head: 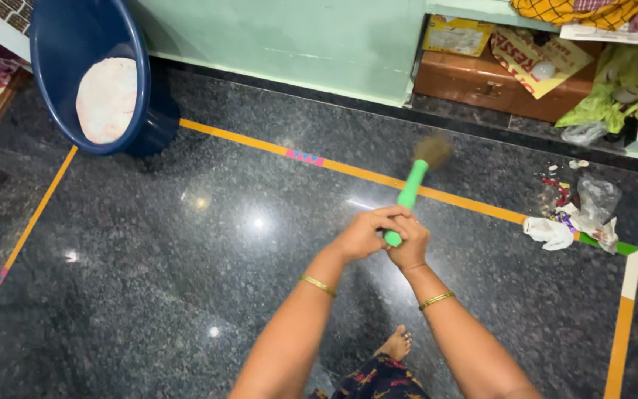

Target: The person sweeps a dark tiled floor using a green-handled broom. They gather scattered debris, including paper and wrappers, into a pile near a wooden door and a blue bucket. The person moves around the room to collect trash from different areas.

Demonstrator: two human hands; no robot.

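Glossy dark granite floor (149, 281), pale green wall (297, 37)

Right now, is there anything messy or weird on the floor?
Yes. A little heap of rubbish, crumpled white paper, a clear plastic bag and small scraps, lies loose on the dark floor by the right corner. Both hands, left hand and right hand, grip a green-handled broom nearby.

Dark speckled granite floor (149, 281) with orange inlay stripes (363, 176); blue tub (86, 44) stands at far left by the wall. Litter pile (574, 210) of wrappers and white scraps lies at right; brown trunk (496, 85) behind it.
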